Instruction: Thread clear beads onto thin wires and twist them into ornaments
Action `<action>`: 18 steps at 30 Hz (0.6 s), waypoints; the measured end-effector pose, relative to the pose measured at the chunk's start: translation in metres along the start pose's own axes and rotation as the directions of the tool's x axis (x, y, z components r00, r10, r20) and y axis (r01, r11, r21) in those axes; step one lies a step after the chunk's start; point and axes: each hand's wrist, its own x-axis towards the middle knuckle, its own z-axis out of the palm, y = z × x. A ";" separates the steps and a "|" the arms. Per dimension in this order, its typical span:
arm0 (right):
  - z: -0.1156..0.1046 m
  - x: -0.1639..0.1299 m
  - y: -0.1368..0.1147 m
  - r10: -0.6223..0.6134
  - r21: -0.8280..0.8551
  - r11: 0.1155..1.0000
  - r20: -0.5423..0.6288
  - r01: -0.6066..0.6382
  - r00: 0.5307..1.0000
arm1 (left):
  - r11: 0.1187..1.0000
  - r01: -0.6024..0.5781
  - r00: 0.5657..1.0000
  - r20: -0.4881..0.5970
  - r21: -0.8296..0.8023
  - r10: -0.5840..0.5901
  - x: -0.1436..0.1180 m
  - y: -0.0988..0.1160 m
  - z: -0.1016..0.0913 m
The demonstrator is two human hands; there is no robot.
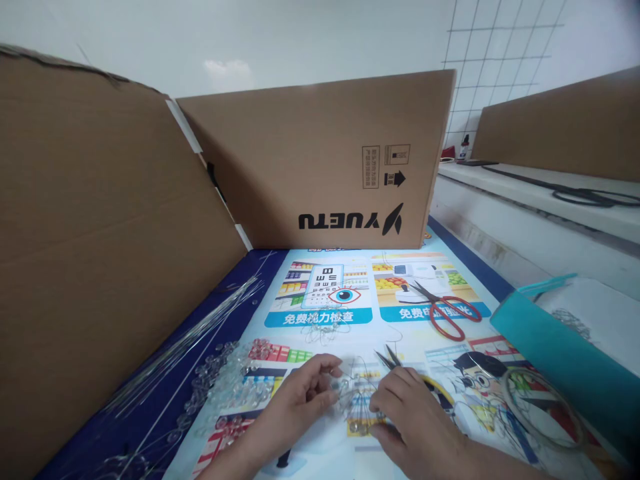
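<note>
My left hand (311, 392) is closed, thumb and fingertips pinching a piece of clear beads on thin wire (345, 395). Several wire ends stick out of this piece, and more beads hang at its lower edge. From the other side my right hand (413, 415) reaches it with curled fingers, at the wires and lower beads. Beyond the right knuckles show the parted jaws of pliers (389, 359), with a yellow and black handle to the right; the hand covers their middle, and I cannot tell whether it grips them. A ring of clear beads (327, 320) lies farther back.
Clear and pinkish beads (235, 380) are heaped at left, beside a bundle of straight wires (200, 333). Red-handled scissors (453, 320) and a wire coil (543, 407) lie at right, near a teal box (560, 347). Cardboard panels (310, 160) wall the back and left.
</note>
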 end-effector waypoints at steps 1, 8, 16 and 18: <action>0.001 0.000 0.001 0.009 -0.002 1.000 -0.005 -0.009 1.000 | 1.000 -0.003 1.000 -0.010 0.013 0.003 0.000 -0.001 0.000; 0.003 0.001 0.004 0.069 -0.004 0.998 -0.036 -0.069 0.997 | 0.974 -0.074 0.985 -0.138 0.213 0.105 0.000 -0.007 0.006; 0.008 0.002 0.010 0.037 -0.007 0.999 -0.099 -0.038 0.994 | 0.895 -0.170 0.979 -0.033 0.412 0.201 -0.001 0.003 0.009; 0.010 0.001 0.012 0.029 -0.003 1.000 -0.106 -0.030 0.994 | 0.889 -0.163 0.981 -0.029 0.427 0.194 -0.001 0.002 0.010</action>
